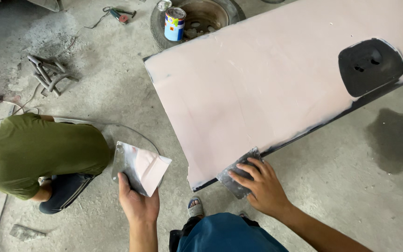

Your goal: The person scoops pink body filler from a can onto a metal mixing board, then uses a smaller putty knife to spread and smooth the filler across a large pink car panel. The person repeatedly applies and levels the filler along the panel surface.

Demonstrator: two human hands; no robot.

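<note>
**Filler spread on pink car panel, both hands busy**

Metal spreader (pixel 237 176) lay flat against the lower edge of the pink-coated panel (pixel 267 88), near its bottom corner. Right hand (pixel 262 184) pressed on the spreader, fingers (pixel 248 167) splayed and extended over the blade, not curled round it. Panel was large, tilted across the upper right of the view, dark trim along its lower edge, a dark recess (pixel 371 66) near its far end.

Left hand (pixel 137 201) closed on a flat metal board (pixel 139 167), thumb on top, gripping the near corner; pink filler smeared over most of the board. Board was held out in the air left of the panel, well apart from the spreader.

Person's blue trousers (pixel 227 233) and a sandalled foot (pixel 195 207) showed below, between the two hands.

Another person in a green shirt (pixel 43 154) crouched on the concrete floor (pixel 360 196) at left, just beside the board. Further off: an open tin can (pixel 174 24) standing on an old wheel (pixel 197 18), bent metal tubes (pixel 47 74) on the floor, a small power tool (pixel 120 15) with cable. Dark wet stain (pixel 399 140) on the floor at right.
</note>
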